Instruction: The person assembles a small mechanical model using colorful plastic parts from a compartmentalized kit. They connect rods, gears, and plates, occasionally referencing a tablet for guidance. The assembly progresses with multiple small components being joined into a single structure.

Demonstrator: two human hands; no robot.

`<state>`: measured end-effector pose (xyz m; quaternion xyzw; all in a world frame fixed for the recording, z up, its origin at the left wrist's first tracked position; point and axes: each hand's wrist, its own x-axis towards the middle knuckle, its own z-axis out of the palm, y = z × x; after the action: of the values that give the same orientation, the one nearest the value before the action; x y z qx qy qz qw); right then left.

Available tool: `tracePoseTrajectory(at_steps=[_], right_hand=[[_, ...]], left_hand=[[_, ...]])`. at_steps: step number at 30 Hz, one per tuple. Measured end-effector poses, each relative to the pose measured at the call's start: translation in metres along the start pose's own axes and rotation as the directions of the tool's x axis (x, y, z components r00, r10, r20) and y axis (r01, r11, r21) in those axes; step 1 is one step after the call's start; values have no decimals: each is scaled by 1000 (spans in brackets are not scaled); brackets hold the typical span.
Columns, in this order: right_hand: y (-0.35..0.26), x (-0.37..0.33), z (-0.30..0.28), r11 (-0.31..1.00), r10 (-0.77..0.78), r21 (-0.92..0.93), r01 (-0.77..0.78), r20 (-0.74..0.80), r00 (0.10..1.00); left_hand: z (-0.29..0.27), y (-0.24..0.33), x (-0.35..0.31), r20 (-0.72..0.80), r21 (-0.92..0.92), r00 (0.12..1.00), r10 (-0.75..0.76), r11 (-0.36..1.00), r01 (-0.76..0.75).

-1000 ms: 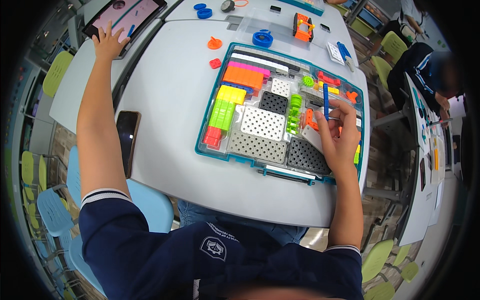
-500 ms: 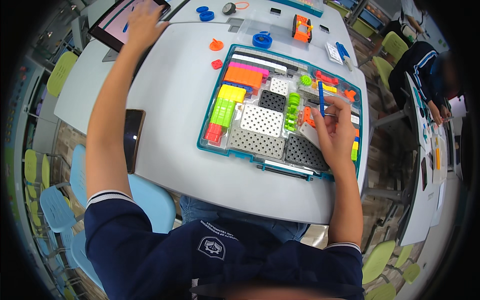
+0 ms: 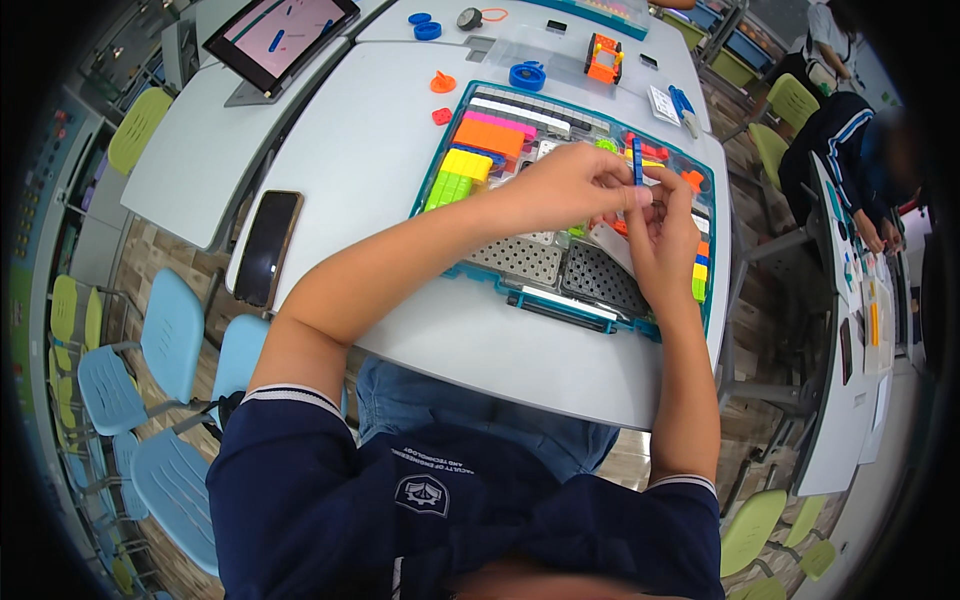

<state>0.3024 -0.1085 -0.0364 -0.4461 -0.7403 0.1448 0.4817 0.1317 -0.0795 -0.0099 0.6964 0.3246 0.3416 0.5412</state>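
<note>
Over the right part of a teal-edged parts tray point(image 3: 566, 318), my two hands meet at a slim blue building bar point(image 3: 637, 160) standing upright. My right hand point(image 3: 668, 225) pinches its lower end. The fingertips of my left hand point(image 3: 580, 185) are closed at the same spot, touching the bar; my forearm covers part of the tray. Below my right fingers a white flat piece point(image 3: 612, 246) shows; whether it is held or lies in the tray I cannot tell. Around them sit a grey perforated plate point(image 3: 515, 261), a black perforated plate point(image 3: 603, 279) and orange bricks point(image 3: 488, 137).
A tablet point(image 3: 280, 38) with a drawing stands on the far left table, a phone point(image 3: 268, 250) at the left edge. Beyond the tray lie a blue wheel-like part point(image 3: 527, 76), an orange model point(image 3: 603, 60) and an orange piece point(image 3: 442, 82). Another person point(image 3: 850, 150) works at the right.
My left hand has come from the tablet down to the right and joined my right hand at the blue bar. My right hand has barely moved.
</note>
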Motion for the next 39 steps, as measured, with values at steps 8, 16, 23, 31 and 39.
tracePoseTrajectory(at_steps=[8,16,23,31,39], right_hand=[[-4,-4,2,1000,8,-21,-6,100,995],[-8,-3,5,967,-184,-163,197,92,979],[-17,0,3,927,-254,-251,277,121,960],[-12,4,-5,963,-208,-171,209,25,978],[-10,7,-11,947,-285,-166,275,-44,957]], left_hand=[[10,-15,-5,-54,-222,997,-60,974,46],[7,-17,-9,-102,-199,994,-50,980,29],[1,-20,-7,-134,-199,991,-26,980,-1],[-6,-14,-10,-85,-230,995,-52,973,31],[-17,-15,-10,-27,-263,997,-68,963,58]])
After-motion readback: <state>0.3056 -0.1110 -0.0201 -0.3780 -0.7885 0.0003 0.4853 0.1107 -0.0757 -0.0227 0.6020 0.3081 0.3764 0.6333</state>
